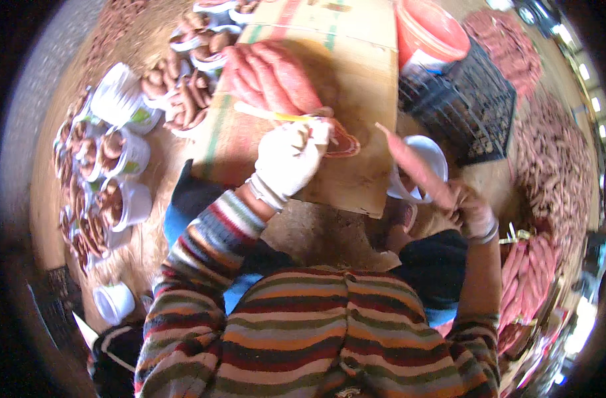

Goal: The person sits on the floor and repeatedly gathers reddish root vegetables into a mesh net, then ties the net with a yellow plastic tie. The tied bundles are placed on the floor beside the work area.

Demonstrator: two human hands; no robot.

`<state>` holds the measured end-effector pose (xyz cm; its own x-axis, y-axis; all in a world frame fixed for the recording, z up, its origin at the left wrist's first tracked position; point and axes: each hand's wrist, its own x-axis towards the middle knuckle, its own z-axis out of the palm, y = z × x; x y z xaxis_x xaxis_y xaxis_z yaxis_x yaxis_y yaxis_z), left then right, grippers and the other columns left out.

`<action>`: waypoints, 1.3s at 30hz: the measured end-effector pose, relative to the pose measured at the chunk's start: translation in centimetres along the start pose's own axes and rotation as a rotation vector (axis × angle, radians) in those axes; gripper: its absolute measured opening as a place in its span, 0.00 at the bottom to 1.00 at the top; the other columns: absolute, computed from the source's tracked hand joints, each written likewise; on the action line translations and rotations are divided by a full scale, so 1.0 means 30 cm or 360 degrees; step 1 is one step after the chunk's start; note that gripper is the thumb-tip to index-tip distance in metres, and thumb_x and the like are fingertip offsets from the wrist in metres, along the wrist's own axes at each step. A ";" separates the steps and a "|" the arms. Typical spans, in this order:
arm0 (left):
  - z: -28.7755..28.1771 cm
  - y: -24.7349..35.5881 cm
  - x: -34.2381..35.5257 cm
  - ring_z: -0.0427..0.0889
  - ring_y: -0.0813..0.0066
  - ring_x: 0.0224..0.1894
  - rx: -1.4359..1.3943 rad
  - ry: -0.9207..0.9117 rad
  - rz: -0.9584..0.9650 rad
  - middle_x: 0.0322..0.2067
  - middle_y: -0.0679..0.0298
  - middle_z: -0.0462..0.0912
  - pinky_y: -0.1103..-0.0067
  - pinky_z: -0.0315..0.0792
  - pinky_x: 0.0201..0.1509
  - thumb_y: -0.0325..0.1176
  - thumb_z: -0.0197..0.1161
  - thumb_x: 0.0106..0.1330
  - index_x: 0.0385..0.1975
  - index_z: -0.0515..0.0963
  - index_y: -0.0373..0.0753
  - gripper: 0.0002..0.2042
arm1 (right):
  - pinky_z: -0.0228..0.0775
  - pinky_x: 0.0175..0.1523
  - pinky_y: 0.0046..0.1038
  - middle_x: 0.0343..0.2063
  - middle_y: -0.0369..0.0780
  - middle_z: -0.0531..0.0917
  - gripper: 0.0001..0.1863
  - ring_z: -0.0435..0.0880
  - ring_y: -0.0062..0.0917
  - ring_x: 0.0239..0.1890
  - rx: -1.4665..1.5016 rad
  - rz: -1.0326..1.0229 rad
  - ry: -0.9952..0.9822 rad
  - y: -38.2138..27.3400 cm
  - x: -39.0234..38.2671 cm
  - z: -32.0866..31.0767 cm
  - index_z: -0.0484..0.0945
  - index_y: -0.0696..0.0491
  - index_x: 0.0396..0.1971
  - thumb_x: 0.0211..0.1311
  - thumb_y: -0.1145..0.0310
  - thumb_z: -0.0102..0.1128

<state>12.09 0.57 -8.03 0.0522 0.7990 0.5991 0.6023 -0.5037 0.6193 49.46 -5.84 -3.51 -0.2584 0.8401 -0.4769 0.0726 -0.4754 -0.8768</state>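
Note:
On the cardboard surface before me lies a red mesh bag, bulging with long sweet potatoes. My left hand, in a white glove, is closed at the bag's near end, where a loose red mesh edge shows. A white and yellow strip sticks out beside the fingers. To the right, my right hand grips the lower end of a long, tapered, reddish sweet potato, its thin tip pointing up and left. This root passes over a white bucket, partly hiding it.
Several white tubs of sweet potatoes stand at the left, near stacked empty tubs. A red bucket and black crate are right of the cardboard. Loose sweet potatoes and filled mesh bags lie farther right.

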 end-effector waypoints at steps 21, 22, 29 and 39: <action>-0.004 0.068 0.004 0.82 0.59 0.27 0.0131 -0.0304 -0.0274 0.26 0.59 0.82 0.70 0.75 0.32 0.41 0.54 0.67 0.32 0.81 0.43 0.11 | 0.72 0.50 0.30 0.30 0.39 0.80 0.13 0.80 0.28 0.36 0.1494 -0.0397 -0.0496 0.051 0.644 0.696 0.74 0.56 0.39 0.70 0.63 0.43; -0.003 0.065 0.005 0.81 0.59 0.26 0.0109 -0.0231 -0.0218 0.24 0.58 0.82 0.70 0.74 0.31 0.40 0.55 0.67 0.30 0.81 0.43 0.11 | 0.72 0.50 0.30 0.31 0.40 0.81 0.13 0.80 0.28 0.36 0.1562 -0.0386 -0.0425 0.053 0.673 0.688 0.75 0.56 0.39 0.70 0.63 0.43; -0.012 0.056 0.002 0.79 0.57 0.21 0.0022 -0.0033 -0.0162 0.18 0.55 0.78 0.70 0.72 0.26 0.37 0.61 0.64 0.23 0.80 0.39 0.10 | 0.72 0.47 0.31 0.33 0.40 0.81 0.15 0.80 0.29 0.37 0.1573 -0.0385 -0.0345 0.095 0.765 0.661 0.76 0.56 0.39 0.70 0.61 0.44; -0.031 0.078 0.017 0.78 0.58 0.18 0.0181 0.0133 -0.0043 0.16 0.55 0.77 0.70 0.72 0.23 0.40 0.58 0.66 0.29 0.83 0.39 0.12 | 0.70 0.57 0.30 0.41 0.42 0.80 0.12 0.79 0.28 0.44 0.0898 -0.0521 -0.0950 0.009 0.666 0.618 0.73 0.58 0.42 0.68 0.67 0.44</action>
<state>12.77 -0.50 -5.80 -0.0289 0.7790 0.6263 0.6892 -0.4383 0.5770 26.46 5.97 -12.13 -0.6541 0.7552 0.0428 -0.5388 -0.4255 -0.7271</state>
